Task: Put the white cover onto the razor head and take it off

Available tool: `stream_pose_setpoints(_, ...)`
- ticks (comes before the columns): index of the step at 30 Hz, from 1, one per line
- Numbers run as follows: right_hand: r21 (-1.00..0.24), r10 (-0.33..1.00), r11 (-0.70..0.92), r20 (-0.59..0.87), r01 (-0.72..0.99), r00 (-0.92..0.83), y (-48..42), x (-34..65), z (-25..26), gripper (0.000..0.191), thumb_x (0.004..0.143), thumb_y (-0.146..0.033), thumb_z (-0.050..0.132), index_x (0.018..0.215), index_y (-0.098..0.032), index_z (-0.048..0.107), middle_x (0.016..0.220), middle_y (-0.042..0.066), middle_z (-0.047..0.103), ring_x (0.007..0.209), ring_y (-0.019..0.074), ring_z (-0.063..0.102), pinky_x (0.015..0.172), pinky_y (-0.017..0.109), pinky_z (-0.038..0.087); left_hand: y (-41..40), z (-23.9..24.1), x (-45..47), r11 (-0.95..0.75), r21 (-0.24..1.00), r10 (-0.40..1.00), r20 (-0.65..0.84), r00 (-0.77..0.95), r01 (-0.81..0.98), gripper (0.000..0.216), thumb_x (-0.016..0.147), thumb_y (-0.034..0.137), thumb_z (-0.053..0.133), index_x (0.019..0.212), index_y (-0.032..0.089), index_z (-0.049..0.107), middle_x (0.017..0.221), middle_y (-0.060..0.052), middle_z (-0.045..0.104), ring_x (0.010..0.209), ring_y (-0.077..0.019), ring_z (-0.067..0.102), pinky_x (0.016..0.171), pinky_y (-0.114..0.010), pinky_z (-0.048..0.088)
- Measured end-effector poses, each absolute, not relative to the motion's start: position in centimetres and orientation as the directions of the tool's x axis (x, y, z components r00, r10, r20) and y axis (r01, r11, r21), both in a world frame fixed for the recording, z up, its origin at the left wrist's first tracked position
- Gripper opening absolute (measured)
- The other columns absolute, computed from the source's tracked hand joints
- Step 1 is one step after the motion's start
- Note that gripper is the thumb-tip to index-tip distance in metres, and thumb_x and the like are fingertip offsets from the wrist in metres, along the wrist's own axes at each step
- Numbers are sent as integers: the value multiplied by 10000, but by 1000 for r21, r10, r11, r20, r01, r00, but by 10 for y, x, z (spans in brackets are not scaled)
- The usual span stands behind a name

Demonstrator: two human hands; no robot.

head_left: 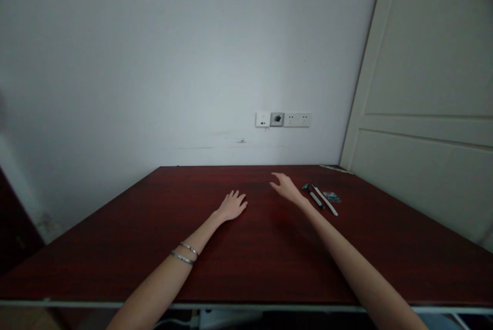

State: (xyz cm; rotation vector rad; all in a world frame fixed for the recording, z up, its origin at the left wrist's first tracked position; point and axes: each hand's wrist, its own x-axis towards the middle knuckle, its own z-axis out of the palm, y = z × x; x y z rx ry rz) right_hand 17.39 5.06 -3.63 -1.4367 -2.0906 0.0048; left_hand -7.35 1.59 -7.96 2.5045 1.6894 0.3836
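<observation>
My left hand (232,206) lies flat on the dark red table (115,248), fingers stretched out, holding nothing; two silver bangles (186,253) sit on that forearm. My right hand (285,187) hovers just above the table a little further back, fingers loosely spread and empty. Right of it lie a dark green-tipped pen (313,196), a white pen (325,200) and a small shiny packet (332,197), a short way from the fingers.
The table's far edge meets a white wall with a strip of sockets (283,119). A cream door (427,114) stands at the right. The table's near edge (269,307) has a pale trim.
</observation>
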Motion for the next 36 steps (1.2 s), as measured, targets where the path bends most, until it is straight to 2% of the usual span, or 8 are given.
stream_pose_setpoints(4,-408,922,142,387,902,30,58,241,-9,298,761,-184,511,1017,-134,656,1001,111,674,945,196,617,820,246,433,15,-78,-72,-365,185,929,135,344,912,567,890,482,271,1343,162,392,1443,-150,287,1337,-331,210,1057,-468,208)
stream_pose_setpoints(9,-300,960,-93,225,949,165,47,296,-15,209,705,-188,574,874,-126,679,899,143,686,844,232,651,663,241,452,15,-77,-70,-349,193,934,143,326,917,550,884,465,301,1330,163,412,1434,-143,310,1335,-324,223,1055,-465,221)
stream_pose_setpoints(13,-259,974,-130,146,957,172,39,300,-33,210,683,-247,623,835,-109,666,830,151,685,730,235,665,588,244,455,20,-77,-66,-314,241,940,214,266,918,482,852,368,408,1237,99,514,1345,-162,442,1285,-305,336,1045,-417,268)
stream_pose_setpoints(20,-195,971,-177,129,965,204,34,292,-45,324,685,-252,645,980,-118,618,999,181,644,908,287,635,686,294,473,19,-65,-56,-303,476,932,330,151,825,314,771,137,491,1040,85,643,1138,-113,619,1085,-189,547,972,-259,371)
stream_pose_setpoints(24,-184,966,-192,136,964,219,31,292,-47,290,720,-226,594,989,-121,621,991,185,644,902,271,637,690,291,467,14,-59,-52,-309,574,931,345,118,759,289,752,111,504,995,105,660,1076,-93,650,1018,-175,585,933,-253,407)
stream_pose_setpoints(29,-196,964,-163,178,967,198,30,291,-48,272,715,-250,595,937,-103,651,938,180,662,857,264,644,641,264,444,12,-56,-48,-410,625,883,454,118,664,245,781,209,529,961,124,672,1042,-91,664,994,-185,595,920,-284,416)
stream_pose_setpoints(33,-357,963,53,265,932,46,28,273,-39,206,733,-281,565,714,-123,695,700,103,684,695,201,650,562,215,398,11,-49,-39,-442,685,870,486,89,579,245,766,281,557,907,134,693,966,-87,691,917,-188,626,853,-282,445)
stream_pose_setpoints(36,-490,932,209,361,846,-21,20,243,-27,246,736,-325,551,677,-138,700,593,51,664,574,161,621,509,201,372,10,-39,-27,-435,718,873,485,59,543,275,746,362,577,806,132,714,843,-88,708,812,-191,645,778,-274,456)
